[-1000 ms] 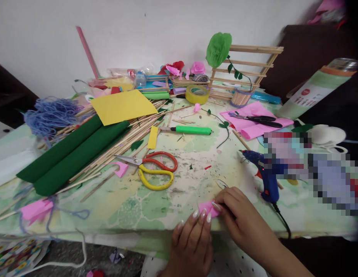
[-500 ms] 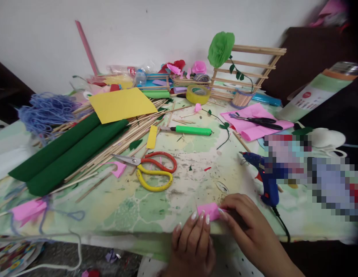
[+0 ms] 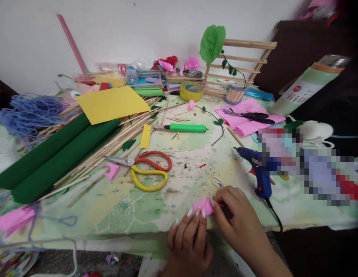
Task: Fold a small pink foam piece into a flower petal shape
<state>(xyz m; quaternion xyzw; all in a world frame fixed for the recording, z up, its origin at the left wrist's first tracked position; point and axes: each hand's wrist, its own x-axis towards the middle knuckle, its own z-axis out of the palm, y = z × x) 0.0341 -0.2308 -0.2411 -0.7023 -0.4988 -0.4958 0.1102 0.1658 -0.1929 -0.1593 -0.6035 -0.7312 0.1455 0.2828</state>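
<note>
A small piece of pink crepe paper (image 3: pixel 201 206) is at the table's front edge, between my hands. My left hand (image 3: pixel 189 240) has its fingertips pressed on the paper's near side; the thumb is hidden. At the right end of the paper, my right hand (image 3: pixel 239 217) pinches it between thumb and forefinger. Beyond my hands lie scissors (image 3: pixel 150 184) with one red and one yellow handle. To the right of my right hand rests a blue glue gun (image 3: pixel 262 179), its cord running over the table edge.
A green-handled knife (image 3: pixel 187 127), thin sticks (image 3: pixel 109 154), dark green paper rolls (image 3: pixel 69 161) and a yellow sheet (image 3: pixel 112 104) lie farther back. A stick rack (image 3: pixel 239 59) with a green paper flower (image 3: pixel 213 44) stands behind. On the right leans a bottle (image 3: pixel 308 88).
The whole scene has shifted slightly left and up as the camera turned. Both hands keep hold of the pink paper, with only slight finger movement.
</note>
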